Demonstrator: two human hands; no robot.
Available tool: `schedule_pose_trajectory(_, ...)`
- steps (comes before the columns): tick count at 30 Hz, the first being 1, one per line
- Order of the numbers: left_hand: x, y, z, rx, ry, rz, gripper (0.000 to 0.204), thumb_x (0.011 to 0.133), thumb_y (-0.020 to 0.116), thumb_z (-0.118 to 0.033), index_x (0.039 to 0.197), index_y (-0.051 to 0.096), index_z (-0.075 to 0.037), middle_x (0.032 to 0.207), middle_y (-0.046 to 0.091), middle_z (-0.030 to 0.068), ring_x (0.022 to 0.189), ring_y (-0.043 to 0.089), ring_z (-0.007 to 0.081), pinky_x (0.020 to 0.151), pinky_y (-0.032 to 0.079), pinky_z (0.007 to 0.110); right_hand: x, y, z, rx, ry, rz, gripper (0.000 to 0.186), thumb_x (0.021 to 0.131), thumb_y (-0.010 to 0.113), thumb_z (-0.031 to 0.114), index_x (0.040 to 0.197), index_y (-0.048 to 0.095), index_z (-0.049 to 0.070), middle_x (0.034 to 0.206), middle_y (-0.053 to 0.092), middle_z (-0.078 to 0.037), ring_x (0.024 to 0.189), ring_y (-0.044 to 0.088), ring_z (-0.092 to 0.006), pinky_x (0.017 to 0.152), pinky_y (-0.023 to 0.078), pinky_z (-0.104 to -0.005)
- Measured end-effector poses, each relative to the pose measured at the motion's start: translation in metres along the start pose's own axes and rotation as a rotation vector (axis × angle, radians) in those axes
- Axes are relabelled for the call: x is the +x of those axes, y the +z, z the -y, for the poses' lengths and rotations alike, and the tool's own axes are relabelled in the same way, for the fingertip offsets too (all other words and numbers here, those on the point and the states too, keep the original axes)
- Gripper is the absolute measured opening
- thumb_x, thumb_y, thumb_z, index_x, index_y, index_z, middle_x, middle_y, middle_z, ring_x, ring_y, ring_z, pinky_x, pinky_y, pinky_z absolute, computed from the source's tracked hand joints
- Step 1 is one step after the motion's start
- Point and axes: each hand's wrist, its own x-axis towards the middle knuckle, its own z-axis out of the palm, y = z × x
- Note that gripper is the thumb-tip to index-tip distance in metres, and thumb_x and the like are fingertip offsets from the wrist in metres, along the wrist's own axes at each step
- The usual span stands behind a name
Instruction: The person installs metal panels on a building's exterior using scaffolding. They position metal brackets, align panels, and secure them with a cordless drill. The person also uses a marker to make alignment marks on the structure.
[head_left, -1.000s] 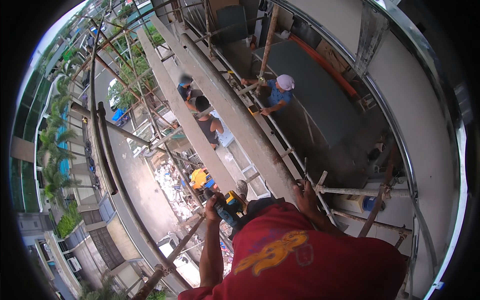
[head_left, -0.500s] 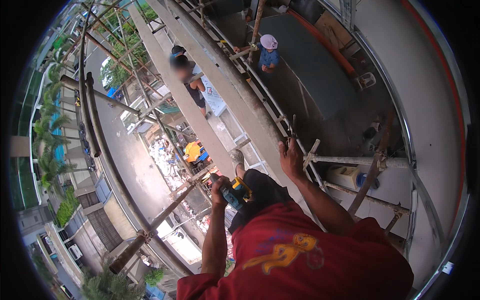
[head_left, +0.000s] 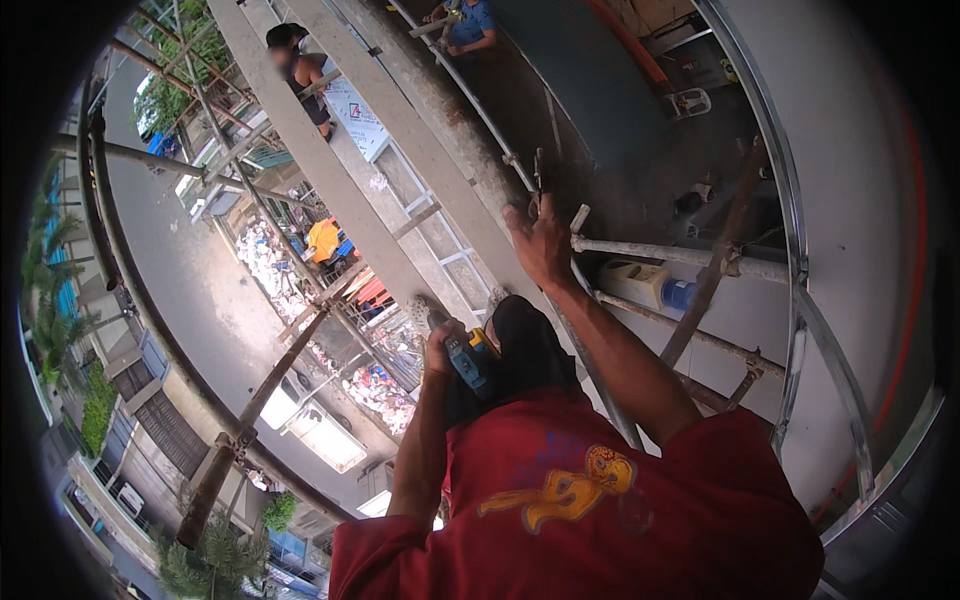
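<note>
Bright daylight washes a grey road (head_left: 165,225) with a white vehicle (head_left: 335,442) and leafy palm (head_left: 210,562) below at left, while a pale wall (head_left: 850,170) flanks the dimmer, shadowed floor (head_left: 640,190) at right.

A: Left hand (head_left: 442,346)?
B: Wrapped round a blue power tool (head_left: 466,364). Planks (head_left: 400,120) below.
A: Right hand (head_left: 540,246)?
B: Holding a slim dark tool (head_left: 540,174), type unclear, beside a pole (head_left: 465,100).

Viewed through a head-worn fisheye lens, facing steeply downward over the dark-red T-shirt (head_left: 660,530). Set near left hand (head_left: 440,347) and right hand (head_left: 543,240), above scaffold planks (head_left: 365,215) and well above the street (head_left: 180,285).
</note>
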Motion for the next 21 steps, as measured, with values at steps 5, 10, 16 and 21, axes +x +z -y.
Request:
schedule_pose_trajectory(5,0.003,-0.002,0.036,-0.057,-0.147,-0.007,0.028,0.078,0.060,-0.035,0.081,0.057,-0.007,0.070,0.052,0.0016,0.061,0.052,0.0153,0.059,0.043,0.029,0.002,-0.002,-0.001,0.011,0.029,0.034,0.050,0.087,0.065,0.039,0.111,0.054,-0.004,0.095,0.062,-0.023,0.091,0.061,-0.0415,0.081,0.046,-0.0471)
schedule_pose_trajectory(10,0.007,-0.006,0.055,-0.032,-0.229,-0.048,0.025,0.075,0.063,-0.033,0.083,0.056,-0.011,0.071,0.052,0.0003,0.059,0.053,0.0154,0.057,0.046,0.029,0.003,0.002,-0.004,0.000,-0.072,-0.030,0.043,0.088,0.066,0.034,0.101,0.049,-0.003,0.088,0.059,-0.025,0.086,0.060,-0.0435,0.076,0.047,-0.0478)
schedule_pose_trajectory(16,0.019,-0.019,0.074,-0.063,-0.291,-0.105,0.023,0.077,0.063,-0.031,0.081,0.055,-0.009,0.069,0.055,0.0034,0.060,0.057,0.0183,0.059,0.050,0.032,0.002,0.004,0.000,0.049,-0.057,-0.009,0.041,0.087,0.066,0.033,0.099,0.048,-0.002,0.088,0.059,-0.024,0.085,0.061,-0.0426,0.075,0.048,-0.0470)
schedule_pose_trajectory(21,0.035,-0.056,0.124,-0.049,-0.314,-0.064,0.021,0.080,0.061,-0.032,0.081,0.057,-0.011,0.070,0.055,0.0003,0.063,0.055,0.0157,0.060,0.047,0.031,0.005,0.000,0.003,-0.002,-0.022,-0.003,0.042,0.083,0.071,0.032,0.098,0.050,-0.001,0.088,0.060,-0.022,0.086,0.062,-0.0409,0.075,0.048,-0.0472)
